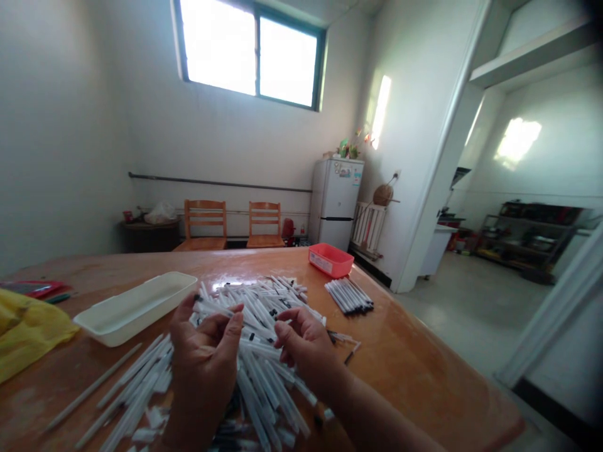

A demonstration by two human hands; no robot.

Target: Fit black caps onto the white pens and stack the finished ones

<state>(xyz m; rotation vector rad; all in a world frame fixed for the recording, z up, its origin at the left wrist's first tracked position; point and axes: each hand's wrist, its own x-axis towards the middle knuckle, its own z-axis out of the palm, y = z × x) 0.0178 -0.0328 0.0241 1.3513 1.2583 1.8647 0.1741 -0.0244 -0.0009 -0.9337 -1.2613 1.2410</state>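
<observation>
A heap of white plastic pen tubes (268, 376), some with black ends, lies across the middle of the orange wooden table (405, 358). My left hand (202, 351) rests over the heap, its fingers curled around several tubes. My right hand (304, 345) is at the heap's right side, its fingertips among the tubes. I cannot tell whether those fingers grip one. A tied-looking row of white tubes (348, 295) lies beyond my right hand, and loose tubes (132, 383) spread to the lower left.
A long white plastic tray (134, 307) stands left of the heap, with a yellow plastic bag (28, 333) at the table's left edge. A red plastic box (331, 260) sits at the far edge. Two wooden chairs (226, 226) and a white refrigerator (334, 204) stand beyond the table.
</observation>
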